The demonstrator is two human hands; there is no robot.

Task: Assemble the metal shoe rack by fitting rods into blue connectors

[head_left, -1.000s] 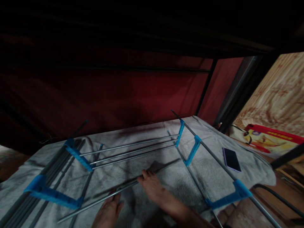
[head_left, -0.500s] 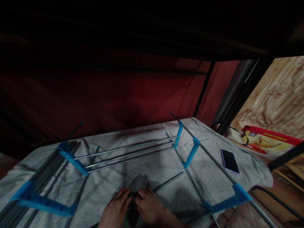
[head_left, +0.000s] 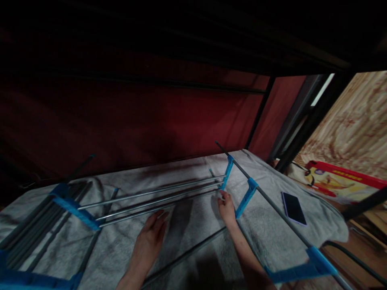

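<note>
A partly assembled rack of grey metal tubes and blue plastic brackets lies on a grey blanket (head_left: 193,225). Three thin rods (head_left: 163,196) run between a left blue bracket (head_left: 75,207) and a right blue bracket (head_left: 227,171). My left hand (head_left: 148,241) hovers by the front rod, its fingers loosely bent and holding nothing I can see. Close to that rod's right end, my right hand (head_left: 227,207) has its fingers partly bent and apart, beside the right bracket. A loose grey tube (head_left: 190,251) lies on the blanket between my forearms.
Several grey tubes (head_left: 33,221) are bundled at the left. A second blue bracket (head_left: 246,197) and a larger front bracket (head_left: 296,272) join the right-hand tubes. A phone (head_left: 294,208) lies at the right. Beyond the dark frame post (head_left: 308,125) is a red and yellow box (head_left: 341,179).
My hands, together on a dark tube end before, have let go and spread apart. Both moved forward toward the front rod, the right one to its right end. The view has shifted slightly.
</note>
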